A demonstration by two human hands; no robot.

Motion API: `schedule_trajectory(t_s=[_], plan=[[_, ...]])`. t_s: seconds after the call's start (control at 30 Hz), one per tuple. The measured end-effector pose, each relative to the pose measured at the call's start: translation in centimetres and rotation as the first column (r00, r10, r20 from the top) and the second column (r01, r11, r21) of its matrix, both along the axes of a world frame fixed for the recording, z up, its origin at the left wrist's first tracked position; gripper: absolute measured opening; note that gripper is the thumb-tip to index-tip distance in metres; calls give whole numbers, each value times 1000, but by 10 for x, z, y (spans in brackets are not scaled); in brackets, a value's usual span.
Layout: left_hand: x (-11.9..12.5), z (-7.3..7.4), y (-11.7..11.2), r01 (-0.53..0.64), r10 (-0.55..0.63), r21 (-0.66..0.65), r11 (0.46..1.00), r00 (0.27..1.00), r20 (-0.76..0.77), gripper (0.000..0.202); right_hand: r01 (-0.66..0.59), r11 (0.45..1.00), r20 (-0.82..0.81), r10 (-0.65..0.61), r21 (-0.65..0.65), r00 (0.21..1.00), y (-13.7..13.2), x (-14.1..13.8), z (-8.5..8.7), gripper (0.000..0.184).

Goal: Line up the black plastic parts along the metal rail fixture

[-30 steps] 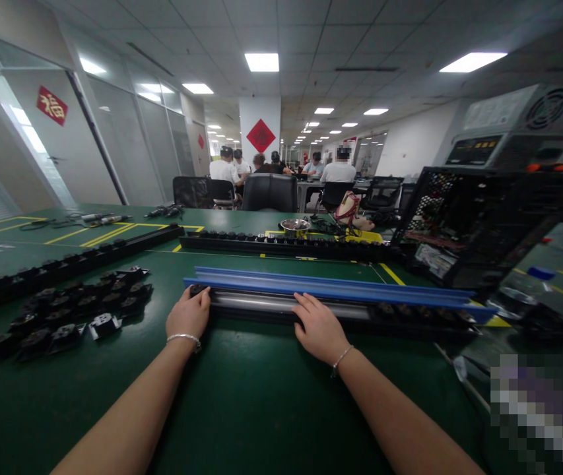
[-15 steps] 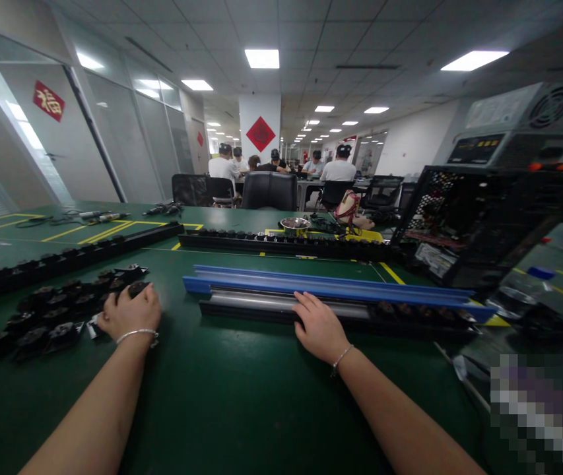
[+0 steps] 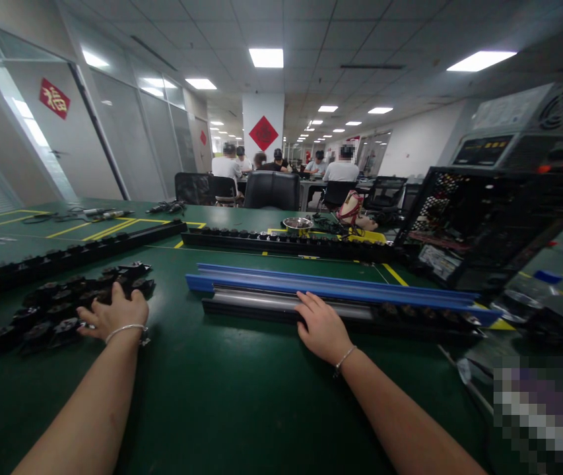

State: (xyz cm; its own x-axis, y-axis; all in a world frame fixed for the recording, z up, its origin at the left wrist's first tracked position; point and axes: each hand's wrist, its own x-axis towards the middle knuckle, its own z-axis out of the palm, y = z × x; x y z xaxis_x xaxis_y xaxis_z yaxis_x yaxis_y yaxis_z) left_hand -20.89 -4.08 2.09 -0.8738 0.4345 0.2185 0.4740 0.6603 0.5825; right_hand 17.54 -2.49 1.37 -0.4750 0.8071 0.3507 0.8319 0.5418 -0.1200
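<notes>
One left hand point(image 3: 120, 316) spreads wide over one heap of small black parts point(image 3: 48, 307) at ten o'clock, while one right hand point(image 3: 325, 330) rests, fingers extended, on one long black, silver-lined rail point(image 3: 363, 315) at one o'clock.

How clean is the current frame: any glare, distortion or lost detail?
Head view: the nearest middle ceiling light is blown out white; head view: the green table is dim, with a soft sheen before the black rail; head view: the door leans, probably lens distortion; head view: black parts by the left hand merge darkly.
</notes>
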Motion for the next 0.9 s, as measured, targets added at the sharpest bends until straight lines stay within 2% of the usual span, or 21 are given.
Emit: schedule_trajectory(t_s=[0.2, 0.43, 0.5, 0.57, 0.63, 0.7, 0.77, 0.8, 0.9], plan=[[-8, 1, -1, -80, 72, 96, 992, 994, 79, 54, 4, 1000, 7, -4, 6, 1000, 0, 1, -1, 30], [-7, 0, -2, -128, 106, 223, 966, 989, 107, 48, 4, 1000, 14, -4, 18, 1000, 0, 1, -1, 31], [-6, -1, -2, -130, 115, 271, 954, 991, 70, 47, 6, 1000, 12, -6, 19, 1000, 0, 1, -1, 31], [-5, -2, 1, -98, 118, 362, 927, 992, -34, 46, 4, 1000, 12, -4, 19, 1000, 0, 1, -2, 31], [1, -2, 5, 21, 72, 451, 892, 980, -187, 46, -1, 1000, 10, 1, 23, 1000, 0, 0, -2, 30], [15, -1, 10, 234, -46, 474, 849, 926, -375, 48, -3, 999, -1, 3, 34, 1000, 1, 0, -4, 29], [39, 1, 13, 458, -184, 424, 781, 818, -545, 43, -9, 999, -25, 10, 51, 1000, 1, 0, -5, 28], [54, 1, 14, 565, -284, 354, 745, 750, -597, 41, -14, 998, -42, 16, 61, 999, 2, 0, -6, 27], [102, -2, 12, 797, -573, 99, 595, 508, -644, 39, 9, 993, -105, 3, 117, 994, 4, 5, -4, 27]])
